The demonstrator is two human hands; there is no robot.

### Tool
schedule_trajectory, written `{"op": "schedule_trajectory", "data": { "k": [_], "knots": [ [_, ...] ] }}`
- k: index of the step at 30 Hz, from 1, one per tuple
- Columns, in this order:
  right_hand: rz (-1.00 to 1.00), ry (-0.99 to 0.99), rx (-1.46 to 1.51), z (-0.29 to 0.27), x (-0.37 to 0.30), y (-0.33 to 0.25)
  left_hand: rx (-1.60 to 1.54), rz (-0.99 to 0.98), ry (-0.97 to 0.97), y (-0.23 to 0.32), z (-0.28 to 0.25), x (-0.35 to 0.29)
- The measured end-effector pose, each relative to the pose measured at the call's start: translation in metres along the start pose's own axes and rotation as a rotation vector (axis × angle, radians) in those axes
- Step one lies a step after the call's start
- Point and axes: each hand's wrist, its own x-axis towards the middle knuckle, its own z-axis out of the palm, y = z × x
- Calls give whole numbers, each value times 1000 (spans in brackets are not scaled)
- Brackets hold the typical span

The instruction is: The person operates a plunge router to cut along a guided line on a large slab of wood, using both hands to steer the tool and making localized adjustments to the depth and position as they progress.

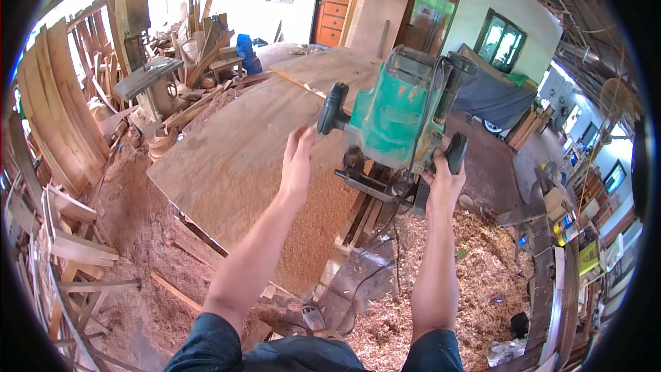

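Observation:
A green plunge router [394, 117] with black side handles is raised in front of me, tilted above the near edge of a large wooden sheet [234, 148]. My right hand [444, 182] grips it at the base of its right handle [457, 153]. Just short of the left handle [333, 109] is my left hand [297, 162], its fingers stretched upward and holding nothing. A dark power cord [398, 255] hangs from the tool toward the floor. Below the router's base plate, narrow wooden pieces [361, 220] lie at the edge of the sheet.
Wood shavings [482, 262] cover the floor to the right. At the left stand a machine with a flat table [148, 77], leaning planks [58, 107] and curved wooden pieces [79, 244]. A covered vehicle [490, 93] is at the far right, before a wall with doors.

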Motion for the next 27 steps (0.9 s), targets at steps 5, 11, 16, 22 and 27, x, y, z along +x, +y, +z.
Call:
{"op": "schedule_trajectory", "data": {
  "k": [5, 11, 16, 22, 27],
  "knots": [
    [-37, -61, -9, -6, -1, 4, 150, -123, -383, 16, 22, 61],
    [-53, -10, -72, -5, -2, 6, 258, -21, -298, 14, 40, 74],
    [-26, -1, -70, -1, -3, 1, 267, 38, -256, 14, 43, 74],
    [-18, 3, -83, -2, -9, -2, 270, 23, -231, 20, 39, 67],
    [5, 23, -28, -6, -27, -5, 291, 16, -232, 31, 30, 52]
  ]
}}
